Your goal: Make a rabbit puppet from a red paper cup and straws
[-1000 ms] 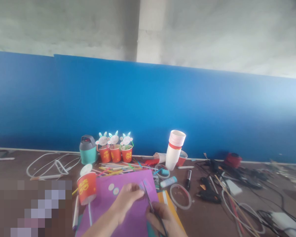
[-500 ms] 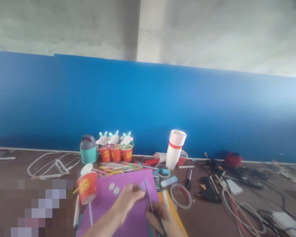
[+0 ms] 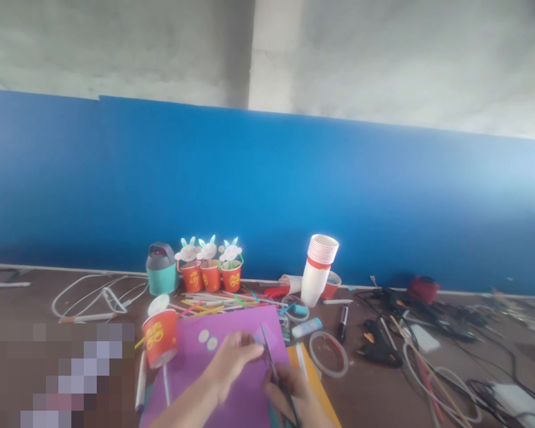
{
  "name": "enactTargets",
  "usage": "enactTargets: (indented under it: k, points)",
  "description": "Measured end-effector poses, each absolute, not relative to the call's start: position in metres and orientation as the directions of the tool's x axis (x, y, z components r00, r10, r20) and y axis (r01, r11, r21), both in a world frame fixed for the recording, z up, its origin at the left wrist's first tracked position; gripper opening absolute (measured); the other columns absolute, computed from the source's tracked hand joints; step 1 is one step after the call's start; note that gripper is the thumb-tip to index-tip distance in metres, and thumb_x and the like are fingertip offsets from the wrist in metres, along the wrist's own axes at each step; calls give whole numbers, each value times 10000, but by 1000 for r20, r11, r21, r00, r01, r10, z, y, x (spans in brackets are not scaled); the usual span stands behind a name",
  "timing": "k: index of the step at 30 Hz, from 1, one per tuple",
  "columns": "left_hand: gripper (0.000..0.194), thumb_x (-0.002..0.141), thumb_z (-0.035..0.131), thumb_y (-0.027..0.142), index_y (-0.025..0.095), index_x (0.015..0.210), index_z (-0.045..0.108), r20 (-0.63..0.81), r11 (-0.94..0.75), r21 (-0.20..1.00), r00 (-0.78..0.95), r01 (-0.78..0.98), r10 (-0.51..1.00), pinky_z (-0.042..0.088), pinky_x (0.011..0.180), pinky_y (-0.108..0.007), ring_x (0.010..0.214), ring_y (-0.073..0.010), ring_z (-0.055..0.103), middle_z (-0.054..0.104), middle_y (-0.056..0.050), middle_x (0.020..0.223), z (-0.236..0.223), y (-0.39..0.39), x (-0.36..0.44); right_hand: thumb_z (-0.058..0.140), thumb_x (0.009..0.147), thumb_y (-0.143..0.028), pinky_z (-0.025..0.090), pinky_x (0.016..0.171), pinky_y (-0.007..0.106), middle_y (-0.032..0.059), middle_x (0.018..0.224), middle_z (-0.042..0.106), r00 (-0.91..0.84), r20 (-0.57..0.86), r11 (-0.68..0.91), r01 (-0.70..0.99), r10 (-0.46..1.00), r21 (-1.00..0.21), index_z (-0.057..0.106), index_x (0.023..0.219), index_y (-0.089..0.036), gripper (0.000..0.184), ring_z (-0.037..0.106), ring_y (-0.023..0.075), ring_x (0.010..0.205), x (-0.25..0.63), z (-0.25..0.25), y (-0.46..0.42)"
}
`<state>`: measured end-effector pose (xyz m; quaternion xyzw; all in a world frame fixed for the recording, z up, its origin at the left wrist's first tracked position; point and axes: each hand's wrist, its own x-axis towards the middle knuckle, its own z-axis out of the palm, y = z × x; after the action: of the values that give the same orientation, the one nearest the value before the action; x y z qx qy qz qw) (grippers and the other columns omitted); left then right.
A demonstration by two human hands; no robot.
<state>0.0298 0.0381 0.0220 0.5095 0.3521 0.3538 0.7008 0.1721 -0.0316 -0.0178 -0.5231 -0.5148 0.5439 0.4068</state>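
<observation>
Over the purple paper (image 3: 245, 392), my left hand (image 3: 232, 359) is closed in a pinch on a small pale paper piece (image 3: 257, 337), whose outline is blurred. My right hand (image 3: 294, 389) is wrapped round the dark handles of a pair of scissors (image 3: 270, 356). The blades point up and away, right beside the left fingertips and the paper piece. Two small paper discs (image 3: 204, 336) lie on the purple sheet left of my left hand. At the sheet's left edge, a red paper cup (image 3: 160, 339) leans with a white round piece at its top.
Behind the sheet are several straws and sticks (image 3: 214, 303) and three red cups (image 3: 230, 278) with bunny-like figures. A cup stack (image 3: 316, 276), a glue stick (image 3: 307, 327), a tape roll (image 3: 329, 355) and a black marker (image 3: 343, 323) stand or lie rightward. Glue guns (image 3: 378, 348) and cables sit farther right.
Both hands stay in nearly the same place, with the scissors beside the pinched paper. The view shifts very slightly; nothing is let go or picked up.
</observation>
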Motion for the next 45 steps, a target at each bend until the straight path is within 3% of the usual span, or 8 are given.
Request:
enactTargets:
  k: [6, 11, 21, 34, 39, 45]
  points:
    - [171, 587, 678, 291, 155, 573, 576, -140, 227, 968, 517, -109, 844, 311, 617, -267, 566, -123, 442, 514, 36, 539, 18, 42, 29, 631, 669, -561, 209, 337, 184, -110, 409, 373, -128, -96, -91, 46, 987, -995, 497, 706, -192, 394, 320, 38, 324, 174, -31, -28]
    - [168, 594, 682, 287, 151, 578, 584, -128, 220, 969, 523, -116, 843, 315, 622, -269, 569, -126, 449, 529, 31, 542, 18, 42, 28, 625, 705, -528, 214, 331, 170, -116, 398, 355, -113, -136, -128, 72, 984, -989, 503, 722, -186, 363, 306, 37, 326, 173, -23, -31]
    - [187, 569, 699, 319, 152, 575, 614, -150, 231, 969, 536, -88, 831, 365, 686, -284, 605, -150, 513, 581, 14, 560, 29, 40, 27, 616, 620, -689, 170, 312, 183, -122, 367, 336, -106, -138, -128, 92, 985, -987, 493, 699, -188, 522, 268, 36, 296, 173, -18, -32]
    - [160, 585, 693, 292, 138, 619, 667, -139, 215, 975, 598, -57, 789, 404, 745, -315, 655, -175, 571, 656, -21, 611, 32, 44, 22, 648, 700, -518, 214, 337, 173, -109, 401, 370, -85, -163, -150, 142, 983, -978, 513, 693, -170, 374, 306, 36, 323, 170, 4, -40]
    - [200, 603, 705, 343, 164, 629, 620, -183, 263, 961, 515, -85, 837, 410, 747, -310, 678, -174, 587, 648, -3, 622, 35, 38, 24, 634, 725, -494, 235, 344, 173, -111, 399, 366, -58, -133, -122, 168, 989, -978, 520, 715, -171, 343, 321, 44, 326, 171, 3, -39]
    - [152, 625, 650, 306, 165, 594, 601, -107, 160, 985, 495, -64, 862, 392, 704, -292, 662, -172, 574, 643, -10, 606, 34, 38, 26, 650, 692, -506, 197, 312, 172, -112, 399, 379, -50, -135, -126, 143, 990, -982, 501, 713, -176, 363, 323, 42, 297, 172, -13, -32]
